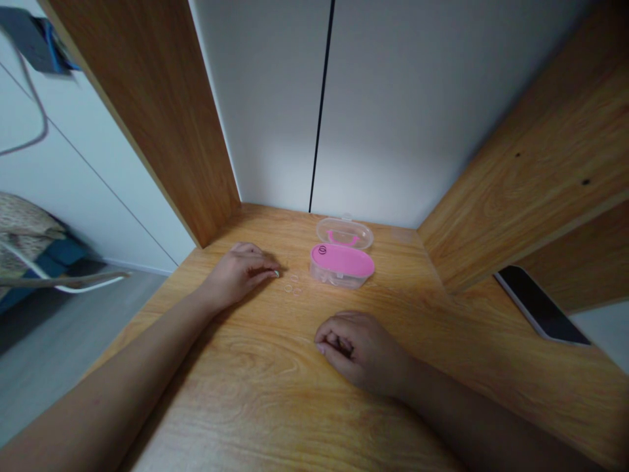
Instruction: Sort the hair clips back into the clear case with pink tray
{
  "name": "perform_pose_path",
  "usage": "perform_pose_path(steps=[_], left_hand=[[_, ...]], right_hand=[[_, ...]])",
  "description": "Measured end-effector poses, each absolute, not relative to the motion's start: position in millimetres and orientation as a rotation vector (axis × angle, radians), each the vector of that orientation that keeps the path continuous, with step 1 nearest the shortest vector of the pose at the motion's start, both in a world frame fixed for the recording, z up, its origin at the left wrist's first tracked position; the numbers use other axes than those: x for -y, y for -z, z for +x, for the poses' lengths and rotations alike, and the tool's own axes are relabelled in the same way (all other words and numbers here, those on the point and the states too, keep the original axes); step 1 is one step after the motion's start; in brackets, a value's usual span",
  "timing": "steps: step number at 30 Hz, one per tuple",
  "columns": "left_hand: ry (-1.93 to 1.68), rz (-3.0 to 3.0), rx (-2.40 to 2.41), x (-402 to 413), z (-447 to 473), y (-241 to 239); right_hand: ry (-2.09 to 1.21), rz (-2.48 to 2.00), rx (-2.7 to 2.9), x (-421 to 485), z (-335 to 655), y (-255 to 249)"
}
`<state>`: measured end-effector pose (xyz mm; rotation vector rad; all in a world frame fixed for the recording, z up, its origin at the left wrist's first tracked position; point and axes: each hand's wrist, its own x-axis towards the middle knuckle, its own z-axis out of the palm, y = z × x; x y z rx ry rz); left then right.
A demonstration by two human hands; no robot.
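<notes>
a few tiny clear plastic rings (291, 283) lie flat on the wooden desk (255, 387) toward its far edge, just off the left hand (239, 273) fingertips. they look feather-light, thin and slick, likely best pinched by the rim with fingertips. beside them sits a small open clear case with a pink insert (342, 262). the left hand's grip is loose, touching nothing; the right hand (358, 351) rests curled, empty. a black phone (540, 305) lies at the right edge.

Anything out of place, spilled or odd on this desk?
A few small clear rings lie loose on the desk, outside the open pink case, just beyond the left hand. The right hand rests curled. Nothing looks damaged.
</notes>
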<state>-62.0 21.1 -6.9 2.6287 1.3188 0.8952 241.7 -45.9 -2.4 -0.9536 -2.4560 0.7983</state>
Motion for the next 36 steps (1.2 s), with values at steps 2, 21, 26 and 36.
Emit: perform_pose_path(steps=[2, 21, 26, 36], left_hand=[[-0.899, 2.636, -1.318, -21.7, -62.7, 8.1], [-0.864, 2.654, -1.302, -16.9, -59.8, -0.2], [-0.835, 2.660, -1.312, -16.5, -60.2, -0.7], [-0.880, 2.650, -1.300, -14.8, -57.5, -4.1]], right_hand=[[-0.803, -0.956, 2.456, 45.6, 241.4, 2.2], [-0.813, -0.947, 2.447, 46.6, 241.1, 2.0], [-0.799, -0.948, 2.449, 46.7, 241.6, 3.0], [-0.795, -0.948, 2.456, 45.9, 241.4, 2.1]])
